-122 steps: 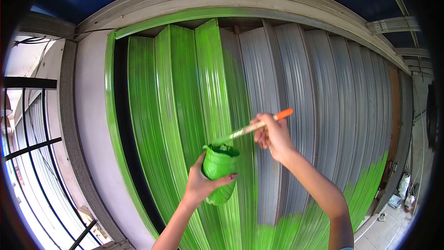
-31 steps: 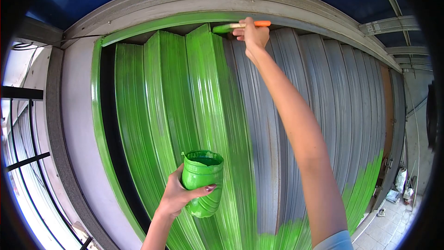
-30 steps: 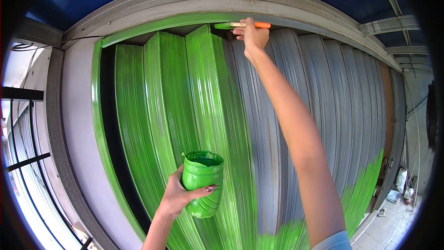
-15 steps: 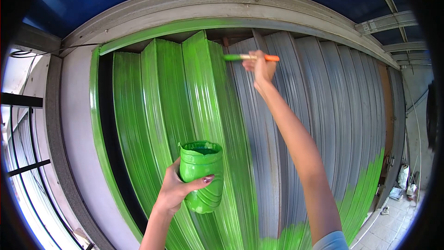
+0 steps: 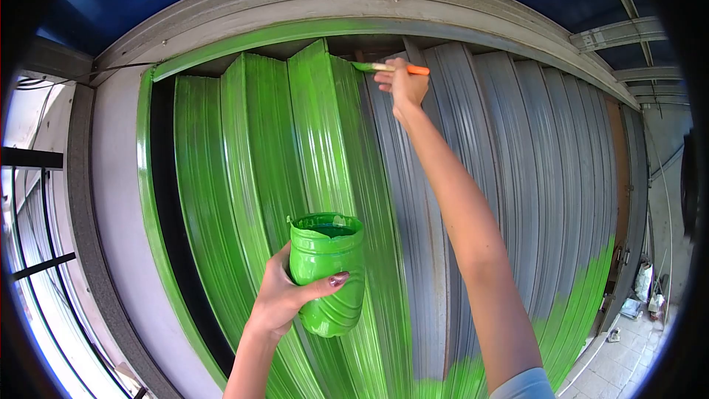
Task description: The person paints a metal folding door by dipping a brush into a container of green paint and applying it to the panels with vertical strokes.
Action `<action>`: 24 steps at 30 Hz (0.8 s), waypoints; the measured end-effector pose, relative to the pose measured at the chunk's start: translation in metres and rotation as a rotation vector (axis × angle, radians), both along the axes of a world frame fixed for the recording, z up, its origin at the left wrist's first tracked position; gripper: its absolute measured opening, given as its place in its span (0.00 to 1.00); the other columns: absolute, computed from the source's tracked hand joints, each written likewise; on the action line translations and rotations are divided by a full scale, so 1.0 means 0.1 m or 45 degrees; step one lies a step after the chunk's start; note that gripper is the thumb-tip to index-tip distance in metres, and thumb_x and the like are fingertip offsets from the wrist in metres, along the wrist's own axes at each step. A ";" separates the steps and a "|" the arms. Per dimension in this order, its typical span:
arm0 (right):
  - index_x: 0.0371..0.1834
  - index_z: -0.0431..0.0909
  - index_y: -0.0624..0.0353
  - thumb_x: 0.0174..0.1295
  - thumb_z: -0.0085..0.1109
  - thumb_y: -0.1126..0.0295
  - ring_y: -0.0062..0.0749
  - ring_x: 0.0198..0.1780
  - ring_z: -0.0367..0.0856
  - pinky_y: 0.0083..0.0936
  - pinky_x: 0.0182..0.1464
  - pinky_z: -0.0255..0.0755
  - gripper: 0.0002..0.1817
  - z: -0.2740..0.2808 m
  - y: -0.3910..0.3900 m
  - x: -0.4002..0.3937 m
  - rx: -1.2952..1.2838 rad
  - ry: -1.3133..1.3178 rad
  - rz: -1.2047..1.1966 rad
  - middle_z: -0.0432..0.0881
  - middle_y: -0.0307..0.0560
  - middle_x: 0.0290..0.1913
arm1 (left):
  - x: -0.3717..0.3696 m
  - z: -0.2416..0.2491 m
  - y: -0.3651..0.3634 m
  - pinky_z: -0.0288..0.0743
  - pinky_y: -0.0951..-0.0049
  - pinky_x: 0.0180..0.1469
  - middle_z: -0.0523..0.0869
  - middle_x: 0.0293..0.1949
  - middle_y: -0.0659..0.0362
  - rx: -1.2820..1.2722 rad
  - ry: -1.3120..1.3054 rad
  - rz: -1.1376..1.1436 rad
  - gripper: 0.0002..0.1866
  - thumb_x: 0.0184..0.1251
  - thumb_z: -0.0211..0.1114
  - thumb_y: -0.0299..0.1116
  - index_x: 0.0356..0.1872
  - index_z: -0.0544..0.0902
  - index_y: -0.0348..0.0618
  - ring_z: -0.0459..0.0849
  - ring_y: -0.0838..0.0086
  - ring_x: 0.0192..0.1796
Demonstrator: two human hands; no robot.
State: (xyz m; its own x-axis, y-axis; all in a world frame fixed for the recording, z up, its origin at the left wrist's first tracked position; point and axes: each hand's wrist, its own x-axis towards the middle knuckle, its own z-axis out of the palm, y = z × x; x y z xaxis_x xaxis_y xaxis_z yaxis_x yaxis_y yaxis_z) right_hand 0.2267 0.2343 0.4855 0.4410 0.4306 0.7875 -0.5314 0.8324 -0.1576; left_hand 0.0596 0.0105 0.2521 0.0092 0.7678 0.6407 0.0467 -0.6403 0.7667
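My left hand [image 5: 284, 292] is wrapped round a cut-off plastic bottle [image 5: 329, 266] coated in green paint, held upright with dark wet paint inside. Up high, my right hand [image 5: 406, 87] grips a paintbrush [image 5: 384, 67] with an orange handle end. Its green bristles lie against the top of a folding metal door [image 5: 317, 125], by the edge where green meets grey. Left-hand panels are green and glossy; the middle and right ones are bare grey [image 5: 509, 148], with green along their lower ends.
A partly green frame rail [image 5: 244, 52] runs above the door, under a grey beam [image 5: 295, 11]. At left are a pale wall [image 5: 122, 170] and a barred window [image 5: 44, 266]. Bags [image 5: 644, 281] lie on the tiled floor [image 5: 628, 355] at lower right.
My right hand and the brush have moved up and slightly left, to the top of the panel. The bottle in my left hand has risen slightly and shifted right.
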 end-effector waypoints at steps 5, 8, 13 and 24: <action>0.28 0.80 0.67 0.57 0.53 0.67 0.31 0.20 0.82 0.21 0.18 0.73 0.12 -0.02 -0.14 0.12 -0.058 -0.027 -0.289 0.82 0.52 0.22 | -0.04 -0.01 0.03 0.76 0.64 0.53 0.83 0.43 0.51 0.013 0.023 -0.010 0.33 0.42 0.76 0.25 0.52 0.71 0.31 0.83 0.68 0.45; 0.25 0.82 0.64 0.55 0.55 0.65 0.31 0.19 0.82 0.23 0.24 0.75 0.12 -0.03 0.01 -0.04 0.124 -0.061 -0.561 0.81 0.48 0.18 | -0.04 -0.04 0.07 0.76 0.64 0.53 0.83 0.43 0.51 0.000 0.005 -0.025 0.33 0.42 0.76 0.25 0.52 0.71 0.31 0.83 0.68 0.45; 0.20 0.82 0.58 0.53 0.55 0.63 0.42 0.25 0.82 0.33 0.33 0.75 0.12 -0.11 -0.14 0.13 0.205 -0.375 -1.176 0.81 0.45 0.17 | -0.07 -0.07 0.09 0.76 0.64 0.53 0.83 0.43 0.51 0.004 0.016 -0.038 0.33 0.42 0.76 0.25 0.52 0.71 0.31 0.82 0.68 0.45; 0.29 0.83 0.59 0.51 0.53 0.64 0.54 0.27 0.79 0.40 0.36 0.76 0.12 -0.18 -0.11 0.20 0.612 -0.933 -1.668 0.80 0.59 0.22 | -0.06 -0.12 0.06 0.76 0.65 0.53 0.83 0.42 0.52 -0.023 -0.010 -0.038 0.33 0.41 0.77 0.26 0.52 0.72 0.32 0.82 0.69 0.44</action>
